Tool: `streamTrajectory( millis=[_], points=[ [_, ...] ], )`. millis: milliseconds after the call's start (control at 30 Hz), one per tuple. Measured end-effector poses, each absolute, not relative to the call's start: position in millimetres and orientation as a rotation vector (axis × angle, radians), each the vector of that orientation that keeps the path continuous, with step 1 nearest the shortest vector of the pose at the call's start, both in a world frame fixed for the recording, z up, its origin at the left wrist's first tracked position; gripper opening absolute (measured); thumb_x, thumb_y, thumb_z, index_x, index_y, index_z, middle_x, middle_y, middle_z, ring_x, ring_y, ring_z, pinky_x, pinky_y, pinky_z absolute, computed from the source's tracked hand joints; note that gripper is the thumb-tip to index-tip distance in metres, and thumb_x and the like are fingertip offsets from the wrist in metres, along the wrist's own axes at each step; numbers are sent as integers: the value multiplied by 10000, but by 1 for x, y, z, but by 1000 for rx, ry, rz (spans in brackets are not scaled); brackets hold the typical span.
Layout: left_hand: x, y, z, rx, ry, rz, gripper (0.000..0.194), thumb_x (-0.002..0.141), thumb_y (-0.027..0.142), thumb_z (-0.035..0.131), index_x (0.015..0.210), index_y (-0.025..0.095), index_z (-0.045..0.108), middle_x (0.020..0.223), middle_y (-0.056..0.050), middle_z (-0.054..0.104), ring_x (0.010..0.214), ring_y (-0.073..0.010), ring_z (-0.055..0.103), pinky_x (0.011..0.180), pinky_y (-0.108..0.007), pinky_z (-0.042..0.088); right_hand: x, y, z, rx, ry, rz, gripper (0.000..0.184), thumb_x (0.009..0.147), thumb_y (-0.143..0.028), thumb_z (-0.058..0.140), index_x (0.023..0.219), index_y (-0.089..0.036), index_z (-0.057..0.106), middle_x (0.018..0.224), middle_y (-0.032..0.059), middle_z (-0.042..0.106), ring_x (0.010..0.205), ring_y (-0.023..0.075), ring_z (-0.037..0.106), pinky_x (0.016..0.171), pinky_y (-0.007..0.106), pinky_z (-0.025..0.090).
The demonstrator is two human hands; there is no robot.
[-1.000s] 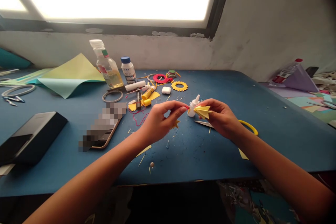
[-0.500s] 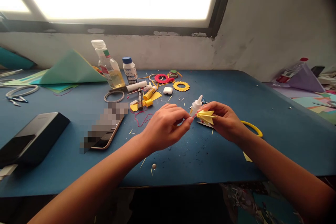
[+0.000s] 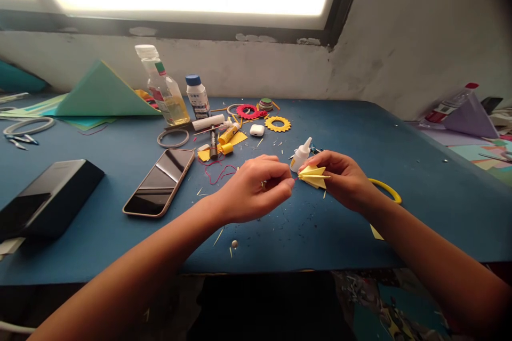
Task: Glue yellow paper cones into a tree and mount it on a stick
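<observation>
My right hand (image 3: pixel 340 176) holds a folded yellow paper piece (image 3: pixel 314 176) with pointed, fanned-out flaps between thumb and fingers. A short bit of red thread (image 3: pixel 296 178) shows at its narrow left end. My left hand (image 3: pixel 264 186) is closed in a pinch at that thread, just left of the paper. Right behind the paper stands a white glue bottle (image 3: pixel 301 157) with a pointed nozzle. More red thread (image 3: pixel 218 173) lies loosely curled on the table to the left of my left hand.
A phone (image 3: pixel 160 184) and a black box-shaped device (image 3: pixel 52 197) lie to the left. Farther back are an oil-like bottle (image 3: pixel 168 96), a blue-capped bottle (image 3: pixel 198 98), red (image 3: pixel 248 112) and yellow (image 3: pixel 278 124) toothed rings, and a white earbud case (image 3: pixel 257 130). A yellow-handled tool (image 3: pixel 388 189) lies right.
The camera view has tilted slightly downward. Both hands stay almost in place, the left still pinched beside the yellow paper piece in the right.
</observation>
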State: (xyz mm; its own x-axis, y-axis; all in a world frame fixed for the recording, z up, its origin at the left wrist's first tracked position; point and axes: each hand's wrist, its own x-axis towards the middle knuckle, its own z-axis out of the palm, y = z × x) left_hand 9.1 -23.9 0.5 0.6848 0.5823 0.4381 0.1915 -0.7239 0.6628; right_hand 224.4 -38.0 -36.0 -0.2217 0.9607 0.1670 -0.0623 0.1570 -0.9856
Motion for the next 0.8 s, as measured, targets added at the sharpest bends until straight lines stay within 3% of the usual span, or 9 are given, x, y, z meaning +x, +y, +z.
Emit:
streamTrajectory(
  millis=[133,600,800],
  points=[
    [8,-25,-1,2237,585,865,284,832,220,442,549,195,443,552,7,446,611,-138,416,599,-273,350,223,-38,-36,-879,-1400,1320,157,712,-361,782,817,-272,706,847,-8,708,771,144,666,733,284,541],
    [8,-24,-3,2187,546,821,267,852,224,463,594,176,507,593,6,498,628,-126,451,595,-259,353,220,-40,-35,-867,-1375,1362,153,699,-349,793,798,-265,712,820,-2,690,742,146,654,707,285,539],
    [9,-23,-3,2224,533,803,266,861,219,468,608,162,527,598,11,504,621,-119,453,589,-250,346,222,-39,-38,-760,-1385,1415,100,742,-265,769,834,-266,728,838,-8,693,757,109,648,699,213,527]
  ],
)
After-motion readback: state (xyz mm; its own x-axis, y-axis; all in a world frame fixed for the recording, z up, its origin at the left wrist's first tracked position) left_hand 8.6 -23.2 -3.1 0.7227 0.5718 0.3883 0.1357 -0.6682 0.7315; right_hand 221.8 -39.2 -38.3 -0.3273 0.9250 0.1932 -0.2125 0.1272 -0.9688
